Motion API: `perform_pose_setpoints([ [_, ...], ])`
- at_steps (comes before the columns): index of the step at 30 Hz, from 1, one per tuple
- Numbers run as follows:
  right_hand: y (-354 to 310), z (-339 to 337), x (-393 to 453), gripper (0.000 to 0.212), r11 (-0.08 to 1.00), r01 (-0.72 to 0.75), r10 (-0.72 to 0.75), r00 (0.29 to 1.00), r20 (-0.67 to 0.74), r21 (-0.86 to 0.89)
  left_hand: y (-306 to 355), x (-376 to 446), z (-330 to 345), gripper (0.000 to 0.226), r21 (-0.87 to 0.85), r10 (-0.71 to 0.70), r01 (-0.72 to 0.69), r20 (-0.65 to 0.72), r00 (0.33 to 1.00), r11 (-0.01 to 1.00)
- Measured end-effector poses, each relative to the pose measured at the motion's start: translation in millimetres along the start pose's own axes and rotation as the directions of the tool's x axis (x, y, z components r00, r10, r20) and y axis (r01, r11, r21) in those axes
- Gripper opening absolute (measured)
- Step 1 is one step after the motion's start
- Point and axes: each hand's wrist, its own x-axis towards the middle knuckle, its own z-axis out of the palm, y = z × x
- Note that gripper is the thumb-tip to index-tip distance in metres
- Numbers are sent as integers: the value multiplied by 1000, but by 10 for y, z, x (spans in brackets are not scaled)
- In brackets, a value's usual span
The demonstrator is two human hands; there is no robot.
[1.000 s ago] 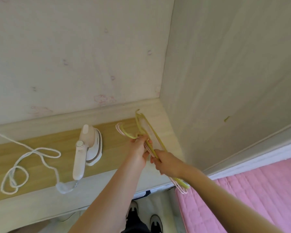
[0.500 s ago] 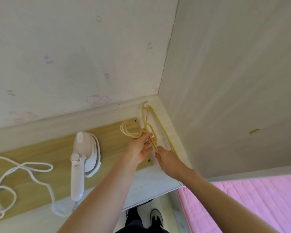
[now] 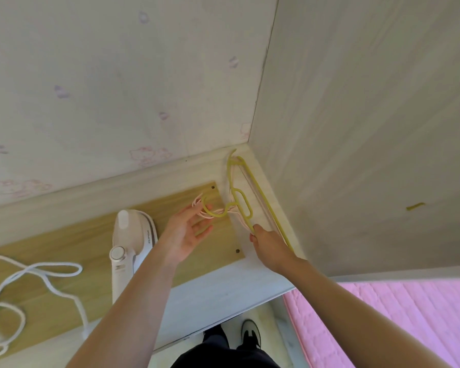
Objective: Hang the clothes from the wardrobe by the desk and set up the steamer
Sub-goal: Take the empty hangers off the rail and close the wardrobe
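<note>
1. A tall pale side panel is rising on the right and meeting the patterned wall at the far corner.
2. A pink quilted bed is lying at near right, below the panel.
3. The table is spreading from left to the corner, with a yellow wood inlay in its top.
4. The white steamer is lying on the inlay, just left of the left forearm, its white cord looping away to the near left.
5. The hangers, yellow-green and pale pink, are resting bunched in the far right corner of the table, close against the panel, hooks pointing left.
6. The left hand is hovering palm up, fingers spread loosely, their tips touching the hooks without gripping them.
7. The right hand is closing on the near end of the hangers, pinching a yellow-green bar.
8. Dark shoes are showing on the floor below the table edge.
</note>
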Motion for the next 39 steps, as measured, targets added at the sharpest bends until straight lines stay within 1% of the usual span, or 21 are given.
perform_pose_setpoints([
  [3, 9, 68, 12, 18, 1000, -16, 16, 1000, -10, 14, -18, 78, 21, 14, 92, 36, -29, -75, 997, 995],
  [6, 22, 125, 29, 19, 1000, -25, 25, 999, -36, -17, -52, 155, 37, 11, 180, 58, -34, -133, 989, 983],
  [10, -4, 175, 79, 13, 998, -40, 39, 999, -19, -56, -78, 246, -47, 9, 207, 39, 7, -216, 976, 978],
  [12, -29, 221, 114, 10, 995, -19, 19, 1000, 0, -98, -82, 280, -109, 8, 251, 58, 9, -259, 964, 968],
  [15, -76, 301, 157, 21, 983, 16, -15, 1000, 7, -182, -79, 337, -198, 18, 398, 132, 6, -318, 939, 917],
  [17, -109, 347, 184, 21, 964, 36, -35, 999, 10, -264, -82, 361, -224, 20, 480, 183, 1, -337, 924, 877],
  [21, -145, 398, 200, 21, 933, 41, -42, 999, 4, -357, -116, 407, -242, 19, 573, 248, -5, -345, 905, 819],
  [23, -135, 409, 199, 22, 926, 34, -40, 999, -8, -375, -132, 433, -264, 20, 654, 285, 5, -337, 897, 756],
  [26, -117, 402, 191, 21, 943, 39, -43, 999, -6, -332, -140, 430, -283, 24, 788, 358, 10, -292, 887, 616],
  [29, -101, 364, 166, 25, 967, 36, -36, 999, 4, -251, -172, 408, -301, 32, 837, 404, -4, -260, 877, 548],
  [31, -86, 341, 147, 25, 966, 38, -40, 999, -1, -256, -224, 406, -325, 37, 865, 437, -19, -234, 869, 501],
  [32, -78, 333, 133, 24, 963, 37, -40, 999, -5, -267, -250, 392, -322, 40, 871, 441, -13, -235, 866, 491],
  [35, -38, 335, 102, 20, 953, 27, -33, 999, -13, -303, -320, 354, -301, 47, 864, 455, -11, -255, 853, 504],
  [37, -10, 345, 85, 17, 944, 18, -23, 1000, -14, -330, -350, 327, -289, 45, 864, 472, -19, -256, 844, 503],
  [39, 8, 345, 70, 18, 939, 6, -13, 1000, -18, -343, -381, 298, -287, 38, 868, 476, -22, -251, 843, 497],
])
